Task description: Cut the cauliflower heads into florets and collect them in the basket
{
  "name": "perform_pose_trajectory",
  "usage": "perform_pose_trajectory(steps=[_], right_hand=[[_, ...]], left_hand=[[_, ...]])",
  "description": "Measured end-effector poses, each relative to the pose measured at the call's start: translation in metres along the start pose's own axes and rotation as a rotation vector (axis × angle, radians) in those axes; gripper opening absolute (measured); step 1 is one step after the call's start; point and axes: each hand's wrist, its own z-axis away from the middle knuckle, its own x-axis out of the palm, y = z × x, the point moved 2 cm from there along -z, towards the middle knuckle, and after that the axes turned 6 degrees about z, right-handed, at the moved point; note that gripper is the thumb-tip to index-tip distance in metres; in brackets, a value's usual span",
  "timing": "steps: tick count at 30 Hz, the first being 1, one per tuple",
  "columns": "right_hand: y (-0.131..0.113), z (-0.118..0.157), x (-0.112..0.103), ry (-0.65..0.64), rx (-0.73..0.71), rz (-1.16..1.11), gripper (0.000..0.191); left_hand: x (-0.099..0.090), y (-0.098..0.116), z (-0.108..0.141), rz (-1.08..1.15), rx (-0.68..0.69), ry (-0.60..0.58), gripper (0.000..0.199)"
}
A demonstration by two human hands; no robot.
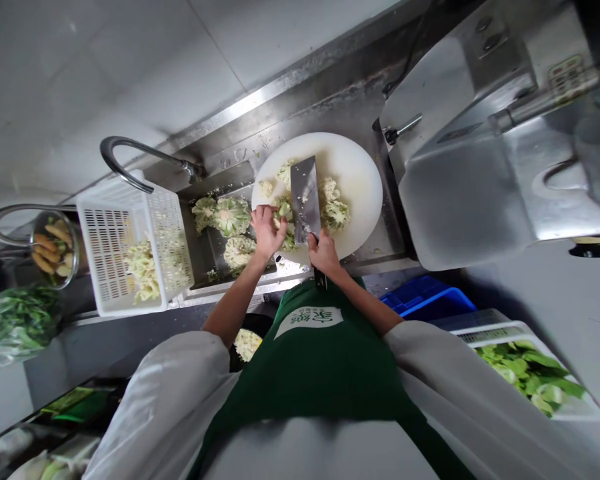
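Right hand [325, 255] is at six o'clock on the round white board [363, 175], fingers wrapped tight around the handle of a cleaver [305, 193]. The broad blade points up toward twelve, lying near the middle of the board with white crumbs stuck to it. Left hand [266, 232] is over at eight o'clock, fingers bent against a cauliflower piece [283, 208] just beside the blade — can't tell if it's actually pinched or just steadied. More cauliflower chunks [336, 207] sit on the other side of the blade, around three to four o'clock, plus a small floret [266, 189] out at nine. Past the board's nine o'clock edge, bigger cauliflower pieces [227, 217] lie in the steel sink [197, 257], and beyond that there's a white basket [115, 305] with cut cauliflower [143, 270] inside. Big steel machine [460, 200] at three, blue bin [425, 300] and a crate of leafy greens [527, 373] at four.
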Motion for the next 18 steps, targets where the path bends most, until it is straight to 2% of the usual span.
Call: perform_pose_trajectory(steps=[5,8,10,12,15,16,18], right_hand=[[-0.018,-0.027,0.020,0.010,-0.001,-0.011,0.017],[-0.025,-0.034,0.017,-0.002,-0.012,-0.033,0.019],[-0.024,-0.034,0.007,-0.019,-0.008,-0.058,0.021],[-0.019,-0.030,-0.008,-0.030,0.015,-0.098,0.022],[-0.007,-0.025,-0.034,0.021,0.041,-0.165,0.024],[-0.003,-0.023,-0.042,0.042,0.047,-0.188,0.024],[0.004,-0.018,-0.052,0.070,0.052,-0.224,0.026]], left_hand=[[0.002,-0.006,-0.001,0.052,0.035,0.016,0.036],[-0.003,-0.007,-0.001,0.070,0.034,0.000,0.040],[-0.011,-0.009,-0.006,0.083,0.097,-0.093,0.048],[-0.021,-0.013,-0.013,0.071,0.238,-0.266,0.057],[-0.027,-0.020,-0.028,0.034,0.434,-0.527,0.053],[-0.025,-0.022,-0.032,0.030,0.450,-0.557,0.047],[-0.015,-0.020,-0.037,0.036,0.402,-0.489,0.039]])
